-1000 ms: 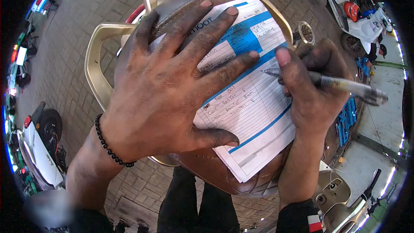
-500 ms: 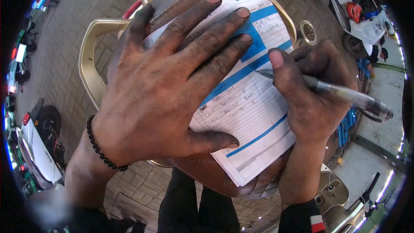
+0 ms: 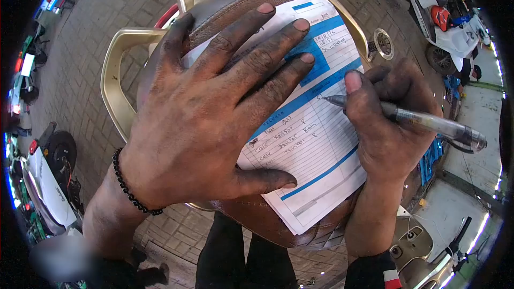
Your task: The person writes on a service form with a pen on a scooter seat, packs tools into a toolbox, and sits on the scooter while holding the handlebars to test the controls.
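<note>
A lined paper form (image 3: 316,155) with blue bands and handwriting lies tilted on a brown leather seat (image 3: 257,217). My left hand (image 3: 203,112) rests flat across the form's left part, fingers spread, hiding some of the print. On the right, my right hand (image 3: 393,112) grips a clear-bodied pen (image 3: 428,123) between thumb and fingers. The pen's tip touches the form just under the middle blue band, where a small round mark shows. At least one more sheet lies beneath the form.
A gold metal rail (image 3: 115,80) curves round the seat. A white scooter (image 3: 48,187) stands at the left, and another white vehicle (image 3: 452,37) at the upper right. Blue tool trays (image 3: 428,160) and a beige scooter front (image 3: 415,241) are at the right.
A small round mark now shows at the pen tip. My left hand has shifted slightly on the form, and its fingers lie closer together than a second ago.
</note>
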{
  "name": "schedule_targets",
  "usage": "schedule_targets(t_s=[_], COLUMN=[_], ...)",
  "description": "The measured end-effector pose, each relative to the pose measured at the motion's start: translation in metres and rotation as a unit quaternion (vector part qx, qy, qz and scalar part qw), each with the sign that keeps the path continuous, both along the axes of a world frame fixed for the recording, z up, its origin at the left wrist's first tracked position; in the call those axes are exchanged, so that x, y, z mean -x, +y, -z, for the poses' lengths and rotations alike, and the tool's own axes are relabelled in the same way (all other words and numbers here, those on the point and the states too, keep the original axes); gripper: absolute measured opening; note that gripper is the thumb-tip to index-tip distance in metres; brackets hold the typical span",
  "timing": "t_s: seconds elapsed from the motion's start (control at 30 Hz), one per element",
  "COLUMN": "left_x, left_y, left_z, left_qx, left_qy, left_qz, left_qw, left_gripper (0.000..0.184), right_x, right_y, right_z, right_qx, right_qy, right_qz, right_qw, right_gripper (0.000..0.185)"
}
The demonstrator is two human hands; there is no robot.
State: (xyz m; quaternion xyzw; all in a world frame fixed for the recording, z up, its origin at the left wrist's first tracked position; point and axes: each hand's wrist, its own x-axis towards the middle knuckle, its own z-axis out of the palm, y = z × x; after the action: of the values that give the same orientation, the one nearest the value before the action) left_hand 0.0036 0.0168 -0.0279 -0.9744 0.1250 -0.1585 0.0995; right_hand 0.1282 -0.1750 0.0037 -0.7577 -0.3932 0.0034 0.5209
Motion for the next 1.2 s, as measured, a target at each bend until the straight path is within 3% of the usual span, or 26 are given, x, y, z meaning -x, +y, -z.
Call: schedule_targets(t_s=[0.1,0.13,0.2,0.23,0.3,0.4,0.47,0.53,0.73,0.87,0.93,1.2], left_x=[-0.001,0.0,0.001,-0.004,-0.003,0.002,0.006,0.007,0.008,0.007,0.007,0.008], left_y=[-0.007,-0.015,-0.013,-0.005,0.0,-0.007,-0.024,-0.023,-0.022,-0.023,-0.023,-0.024], left_z=[-0.014,-0.037,-0.037,-0.017,-0.003,-0.011,-0.036,-0.034,-0.031,-0.033,-0.032,-0.032], left_qx=[0.038,0.014,-0.01,0.005,0.017,0.004,0.218,0.223,0.212,0.215,0.214,0.237], left_qy=[-0.018,0.104,0.226,0.103,-0.02,0.001,0.123,0.122,0.112,0.115,0.114,0.107], left_qz=[0.028,-0.023,-0.075,-0.018,0.037,0.009,-0.064,-0.063,-0.051,-0.057,-0.06,-0.062], left_qw=[0.999,0.994,0.971,0.994,0.999,1.0,0.966,0.965,0.969,0.968,0.968,0.964], left_gripper=[0.105,0.105,0.105,0.105,0.105,0.105,0.105,0.104,0.098,0.096,0.096,0.092], right_x=[-0.001,-0.002,-0.005,-0.007,-0.006,0.001,-0.003,-0.012,0.001,0.001,-0.005,-0.005], right_y=[-0.001,0.0,0.002,0.001,0.0,0.0,-0.002,-0.01,-0.01,-0.009,-0.013,-0.014], right_z=[0.0,0.0,0.001,0.002,0.001,-0.007,-0.007,-0.004,0.0,-0.004,0.001,0.003], right_qx=[-0.011,-0.012,-0.013,-0.02,-0.028,-0.056,-0.116,-0.141,-0.149,-0.094,-0.084,-0.065], right_qy=[0.016,0.007,-0.002,-0.01,-0.017,0.157,0.224,0.267,0.209,0.184,0.168,0.143], right_qz=[-0.017,-0.037,-0.057,-0.07,-0.084,0.06,0.098,0.099,0.003,0.049,-0.02,-0.063], right_qw=[1.0,0.999,0.998,0.997,0.996,0.984,0.963,0.948,0.966,0.977,0.982,0.986], right_gripper=[0.031,0.031,0.031,0.029,0.028,0.024,0.023,0.025,0.029,0.032,0.034,0.031])
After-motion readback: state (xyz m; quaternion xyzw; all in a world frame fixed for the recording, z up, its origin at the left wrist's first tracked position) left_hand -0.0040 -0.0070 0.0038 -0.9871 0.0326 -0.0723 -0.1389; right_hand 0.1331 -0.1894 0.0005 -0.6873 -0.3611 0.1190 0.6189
